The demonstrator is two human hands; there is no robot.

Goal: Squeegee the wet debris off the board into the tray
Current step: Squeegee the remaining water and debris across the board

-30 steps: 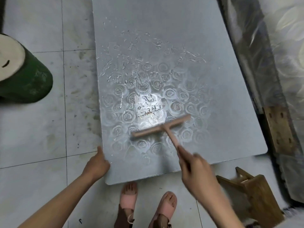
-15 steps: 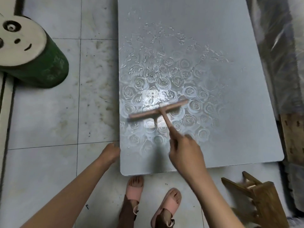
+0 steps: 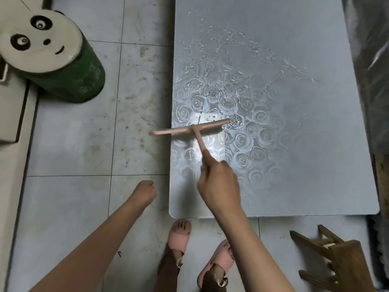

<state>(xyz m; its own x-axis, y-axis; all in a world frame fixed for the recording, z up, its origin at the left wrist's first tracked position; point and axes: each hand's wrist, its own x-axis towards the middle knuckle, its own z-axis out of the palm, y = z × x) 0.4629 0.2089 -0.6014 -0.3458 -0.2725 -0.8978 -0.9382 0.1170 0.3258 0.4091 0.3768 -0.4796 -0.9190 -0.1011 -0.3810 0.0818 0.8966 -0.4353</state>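
Of the hands, the right hand (image 3: pixel 219 184) is closed round the handle of the squeegee (image 3: pixel 190 130); the left hand (image 3: pixel 145 189) is curled, empty, off the left edge of the board (image 3: pixel 305 165). The wet board is judged stiff and slick, and the squeegee overhanging that edge is judged light, best gripped mid-handle.

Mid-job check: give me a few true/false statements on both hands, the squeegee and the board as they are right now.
1. The right hand has a grip on the squeegee handle. True.
2. The squeegee blade lies wholly over the board. False: its left end overhangs the board's left edge, above the floor tiles.
3. The left hand presses on the board. False: it is off the board, over the floor tiles beside the left edge, holding nothing.
4. Water lies on the board beyond the blade. True.
5. A tray sits beside the board's left edge. False: no tray is in view.
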